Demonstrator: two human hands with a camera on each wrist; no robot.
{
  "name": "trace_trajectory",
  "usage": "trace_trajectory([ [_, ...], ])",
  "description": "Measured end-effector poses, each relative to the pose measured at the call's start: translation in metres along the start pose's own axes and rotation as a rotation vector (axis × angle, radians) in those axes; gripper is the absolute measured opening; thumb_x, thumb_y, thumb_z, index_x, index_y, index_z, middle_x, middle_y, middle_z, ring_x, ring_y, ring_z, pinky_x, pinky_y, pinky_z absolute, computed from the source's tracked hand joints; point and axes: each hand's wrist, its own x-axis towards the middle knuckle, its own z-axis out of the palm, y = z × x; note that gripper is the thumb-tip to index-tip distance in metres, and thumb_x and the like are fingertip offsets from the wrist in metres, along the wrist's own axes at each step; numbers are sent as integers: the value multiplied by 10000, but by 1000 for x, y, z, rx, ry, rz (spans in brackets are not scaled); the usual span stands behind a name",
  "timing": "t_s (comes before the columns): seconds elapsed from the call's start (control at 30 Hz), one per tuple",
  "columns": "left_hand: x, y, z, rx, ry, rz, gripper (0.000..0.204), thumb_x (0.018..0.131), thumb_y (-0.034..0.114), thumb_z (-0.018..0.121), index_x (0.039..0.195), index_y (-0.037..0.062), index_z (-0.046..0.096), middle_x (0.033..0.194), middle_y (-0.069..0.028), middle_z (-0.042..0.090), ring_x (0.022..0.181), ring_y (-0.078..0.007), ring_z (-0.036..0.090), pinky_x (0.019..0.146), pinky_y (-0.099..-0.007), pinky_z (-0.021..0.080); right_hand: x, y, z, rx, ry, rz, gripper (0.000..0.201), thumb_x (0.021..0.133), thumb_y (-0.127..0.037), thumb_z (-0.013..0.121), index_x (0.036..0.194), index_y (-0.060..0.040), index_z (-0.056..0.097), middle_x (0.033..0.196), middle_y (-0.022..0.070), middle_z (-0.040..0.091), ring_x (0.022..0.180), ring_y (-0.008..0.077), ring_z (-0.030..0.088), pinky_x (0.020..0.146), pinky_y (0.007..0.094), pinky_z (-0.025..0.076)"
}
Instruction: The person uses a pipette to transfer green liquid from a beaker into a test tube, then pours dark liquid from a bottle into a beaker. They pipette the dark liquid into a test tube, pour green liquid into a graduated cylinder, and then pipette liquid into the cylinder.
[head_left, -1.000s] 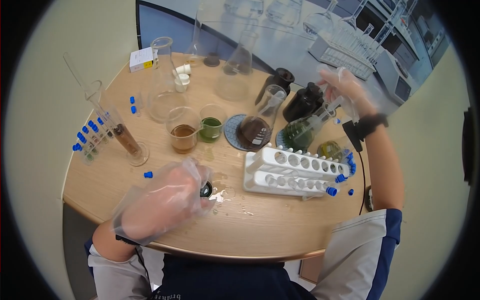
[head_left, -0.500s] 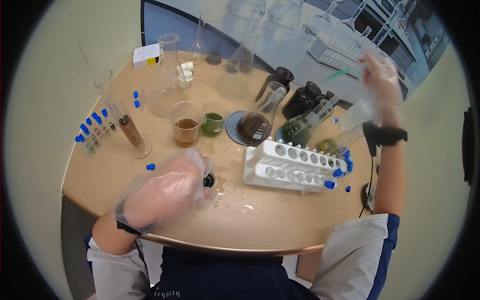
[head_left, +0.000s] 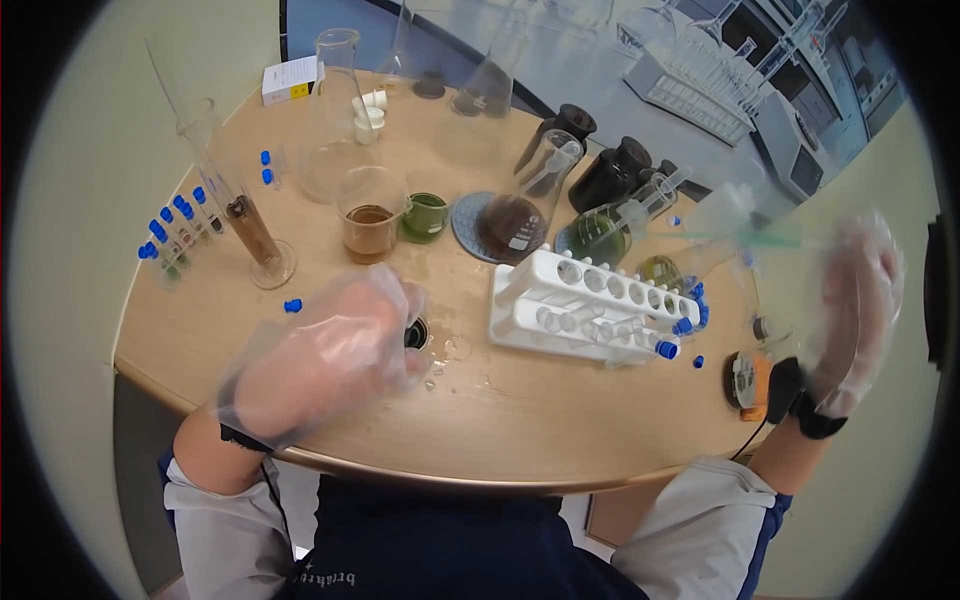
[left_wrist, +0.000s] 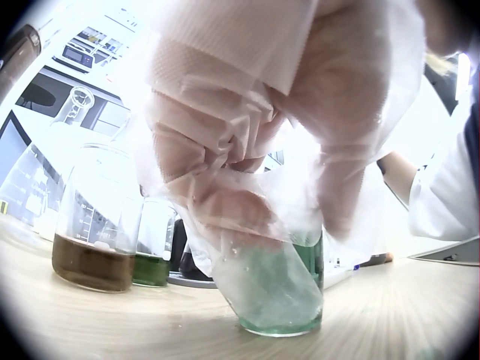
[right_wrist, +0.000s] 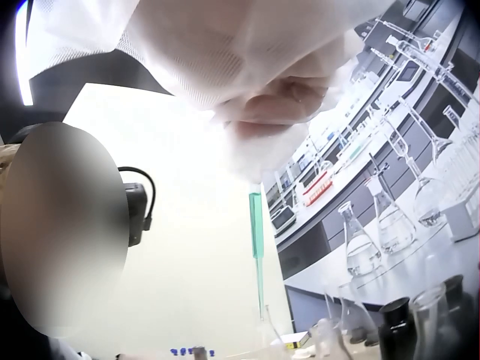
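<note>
In a thin clear plastic glove, my left hand [head_left: 335,350] grips a small glass jar of green liquid [left_wrist: 307,300] that stands on the table. The jar's dark round mouth shows beside the fingers in the head view. Far out to the right, my gloved right hand [head_left: 858,310] holds a slim tapering dropper [right_wrist: 257,232], green along its length. It points downward in the right wrist view, with its upper end hidden in the hand. In the head view the dropper is blurred, stretching left from the hand toward the flasks.
Mid-table stands a white test tube rack [head_left: 590,310]. Behind it are a flask of dark liquid [head_left: 515,220], a flask of green liquid [head_left: 600,235] and dark bottles [head_left: 612,172]. A beaker of brown liquid [head_left: 368,230] and a measuring cylinder [head_left: 255,235] stand left. Droplets [head_left: 445,355] wet the tabletop.
My right hand has risen from behind the green flask, bringing the dropper into view, then swung right and nearer to me. The left hand keeps its grip on the jar.
</note>
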Motion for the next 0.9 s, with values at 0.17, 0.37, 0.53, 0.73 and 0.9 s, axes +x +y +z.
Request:
trace_trajectory([
  [0.17,1,1,3,22,30,13,349,662,166,710,928,-25,590,858,-208,553,830,-370,546,730,-402,444,-28,-9,0,25,-130,113,140,811,-131,607,870,-8,574,701,60,553,526,101,453,512,223,353],
  [0.37,2,1,6,37,45,-17,356,663,199,714,915,-23,597,842,-202,562,828,-357,555,724,-393,447,-41,-6,20,-99,-104,244,148,766,-118,600,847,-2,560,623,41,517,539,99,459,520,227,357],
  [0.53,4,-1,8,52,38,-14,352,663,215,713,893,-29,605,833,-206,571,809,-356,558,714,-392,450,-41,4,24,-18,-122,270,167,741,-85,626,863,3,553,681,49,542,546,104,481,520,226,373],
  [0.73,6,-1,9,42,40,-39,354,654,211,716,889,-32,610,831,-207,574,811,-355,562,714,-391,452,-35,10,24,20,-193,203,189,725,-33,641,878,-17,532,754,65,568,525,109,508,489,238,390],
  [0.9,5,1,7,20,39,-53,353,649,187,726,903,-26,604,842,-203,570,828,-355,559,727,-393,447,-32,17,23,-15,-165,156,151,737,-22,633,837,-27,520,739,62,566,500,103,504,467,235,381],
])
